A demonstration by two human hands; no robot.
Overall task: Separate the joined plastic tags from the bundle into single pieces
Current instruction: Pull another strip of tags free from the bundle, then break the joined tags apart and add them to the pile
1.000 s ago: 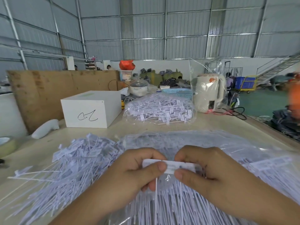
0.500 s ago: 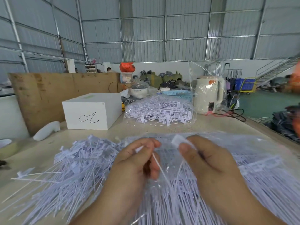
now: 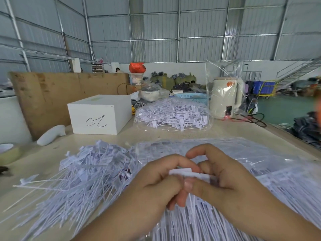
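Note:
My left hand (image 3: 156, 180) and my right hand (image 3: 220, 173) meet low in the middle of the view, and both pinch a short strip of joined white plastic tags (image 3: 189, 172) between thumbs and fingers. Thin white tails hang down from the strip below my fingers. Under my hands lies a clear plastic bag full of tag bundles (image 3: 260, 162). To the left, a loose heap of single white tags (image 3: 83, 173) spreads over the table.
A second clear bag of tags (image 3: 173, 117) lies farther back in the middle. A white box (image 3: 99, 117) stands at the back left, a cream kettle in plastic (image 3: 225, 100) at the back right. A tape roll (image 3: 8, 153) sits at the left edge.
Half a second ago my hands were apart, each with a pulled-off piece. Now they have come together again and both pinch a joined strip.

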